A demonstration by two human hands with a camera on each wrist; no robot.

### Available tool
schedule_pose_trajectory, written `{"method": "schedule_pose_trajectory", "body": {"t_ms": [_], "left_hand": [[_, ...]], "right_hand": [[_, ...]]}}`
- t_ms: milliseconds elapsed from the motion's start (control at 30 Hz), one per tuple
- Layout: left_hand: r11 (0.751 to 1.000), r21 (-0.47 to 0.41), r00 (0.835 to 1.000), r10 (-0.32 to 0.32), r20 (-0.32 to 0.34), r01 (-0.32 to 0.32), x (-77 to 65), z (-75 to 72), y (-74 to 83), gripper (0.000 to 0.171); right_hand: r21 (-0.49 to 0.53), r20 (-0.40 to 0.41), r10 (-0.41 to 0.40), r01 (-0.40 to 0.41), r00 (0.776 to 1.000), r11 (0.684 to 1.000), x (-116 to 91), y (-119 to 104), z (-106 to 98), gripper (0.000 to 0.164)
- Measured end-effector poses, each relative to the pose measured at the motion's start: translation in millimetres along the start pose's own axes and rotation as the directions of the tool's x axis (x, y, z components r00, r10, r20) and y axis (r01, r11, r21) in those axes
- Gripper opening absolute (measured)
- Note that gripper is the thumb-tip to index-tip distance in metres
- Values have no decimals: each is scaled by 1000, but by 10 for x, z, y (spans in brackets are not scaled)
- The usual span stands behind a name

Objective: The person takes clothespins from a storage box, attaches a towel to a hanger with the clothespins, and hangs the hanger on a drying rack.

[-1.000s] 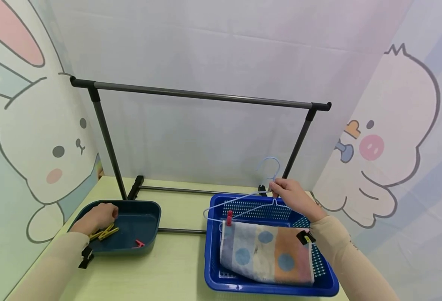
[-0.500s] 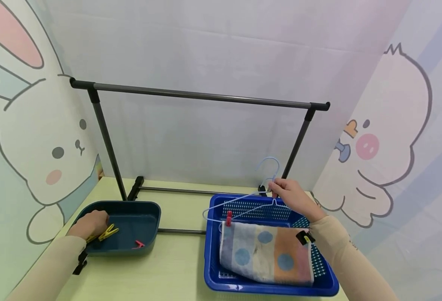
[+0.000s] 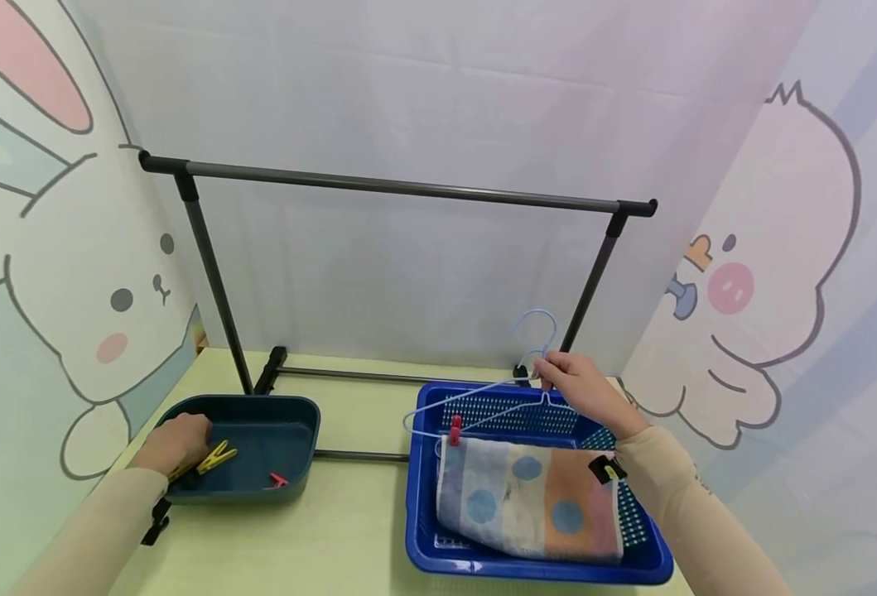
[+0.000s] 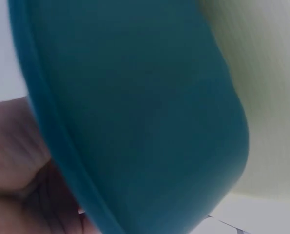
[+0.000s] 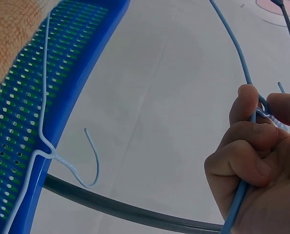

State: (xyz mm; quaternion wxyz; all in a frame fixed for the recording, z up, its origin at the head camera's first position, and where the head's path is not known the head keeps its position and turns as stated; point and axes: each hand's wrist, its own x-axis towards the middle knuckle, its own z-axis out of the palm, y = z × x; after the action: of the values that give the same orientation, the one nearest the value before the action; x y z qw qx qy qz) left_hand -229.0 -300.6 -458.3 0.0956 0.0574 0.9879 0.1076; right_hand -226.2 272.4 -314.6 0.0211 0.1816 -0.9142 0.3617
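Observation:
In the head view my right hand [image 3: 575, 385] grips a light blue wire hanger [image 3: 470, 396] just below its hook, fingers curled round the wire. A striped, dotted towel [image 3: 516, 497] lies folded below it, with a red clothespin [image 3: 455, 430] at its upper left corner. A second blue hanger [image 5: 43, 112] lies over the basket's edge in the right wrist view. My left hand [image 3: 177, 443] reaches into the dark teal tray [image 3: 305, 430], beside yellow clothespins [image 3: 217, 457]; its fingertips are hidden, and I cannot tell what they hold. In the left wrist view the tray wall covers part of the hand.
A dark metal clothes rack [image 3: 401, 189] stands behind, its base bars on the pale green table [image 3: 356, 530]. The blue perforated basket [image 3: 538, 571] sits at right, under the towel. A red clothespin [image 3: 278, 480] lies in the tray. Patterned curtains enclose the table.
My left hand has moved slightly left and down within the tray, near its left wall. The right hand, hanger and towel have stayed almost still.

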Motion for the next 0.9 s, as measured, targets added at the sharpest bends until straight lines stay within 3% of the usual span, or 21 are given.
{"method": "schedule_pose_trajectory", "body": {"t_ms": [300,900], "left_hand": [[998,56,999,-32,40,30,-17,5,-18,6],[999,20,996,-50,71,49,-39,72,-51,6]], "right_hand": [[-11,-9,-7,7,1000,1000,11,1,10,32],[-4,-1,-13,13,1000,1000,13,21,22,33]]}}
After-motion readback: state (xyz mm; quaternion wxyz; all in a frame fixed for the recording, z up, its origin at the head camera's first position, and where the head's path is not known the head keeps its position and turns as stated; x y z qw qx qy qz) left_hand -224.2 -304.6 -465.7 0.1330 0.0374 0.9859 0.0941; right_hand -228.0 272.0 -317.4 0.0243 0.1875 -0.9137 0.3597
